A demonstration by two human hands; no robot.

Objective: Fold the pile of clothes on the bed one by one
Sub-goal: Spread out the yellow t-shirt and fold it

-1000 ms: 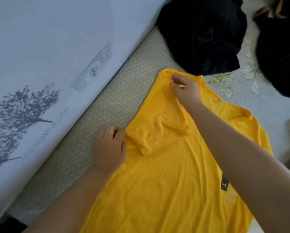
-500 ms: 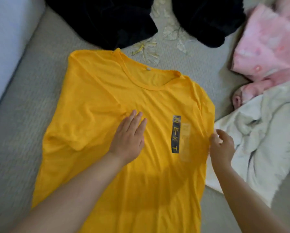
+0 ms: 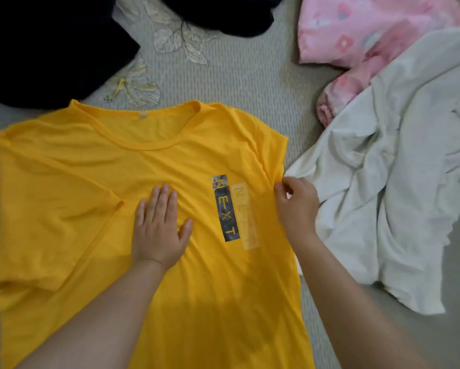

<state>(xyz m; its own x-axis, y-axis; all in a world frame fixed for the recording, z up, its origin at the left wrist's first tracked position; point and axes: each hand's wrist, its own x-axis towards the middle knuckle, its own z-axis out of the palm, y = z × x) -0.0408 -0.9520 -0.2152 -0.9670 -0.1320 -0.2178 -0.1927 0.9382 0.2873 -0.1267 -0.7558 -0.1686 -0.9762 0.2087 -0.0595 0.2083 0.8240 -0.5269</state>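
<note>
A yellow T-shirt [image 3: 95, 198] lies spread front-up on the grey bedcover [image 3: 244, 81], its left sleeve folded inward. The left hand [image 3: 161, 230] lies flat on the chest, fingers straight. The right hand [image 3: 296, 206] pinches the shirt's right edge near the armpit. Just beside that edge lies a crumpled white garment [image 3: 388, 187], a pink garment [image 3: 356, 33] beyond it, and black clothes [image 3: 45, 49] above the collar.

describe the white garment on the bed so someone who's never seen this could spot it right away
Start from the yellow T-shirt spread flat on the bed. Just past its right edge, where the right hand pinches the shirt, lies the white garment. It is crumpled and plain, unlike the pink patterned garment beyond it and the black clothes further left.
</note>
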